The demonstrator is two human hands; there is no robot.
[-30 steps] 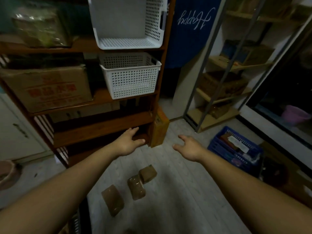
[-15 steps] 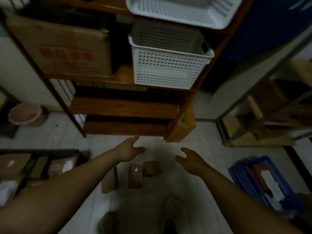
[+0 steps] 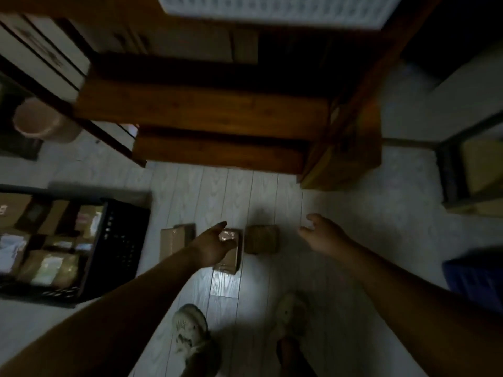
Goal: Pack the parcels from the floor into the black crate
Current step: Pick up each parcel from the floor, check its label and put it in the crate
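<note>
Three brown parcels lie in a row on the pale plank floor: a left parcel (image 3: 174, 238), a taped middle parcel (image 3: 231, 255) and a squarish right parcel (image 3: 261, 238). My left hand (image 3: 211, 244) hovers over the middle parcel with fingers spread, holding nothing. To the right of the right parcel, clear of it, my right hand (image 3: 322, 236) is open and empty too. The black crate (image 3: 119, 240) stands on the floor at the left, with several parcels inside.
A wooden shelf unit (image 3: 206, 110) rises just behind the parcels, with a cardboard box (image 3: 343, 161) leaning at its right foot. A blue crate (image 3: 476, 281) sits at the right edge. A pink tub (image 3: 38, 119) is at the far left. My shoes (image 3: 190, 333) stand below the parcels.
The view has tilted down towards the floor. Both hands have dropped lower, and the left one now hangs over the middle parcel. The black crate has come into view.
</note>
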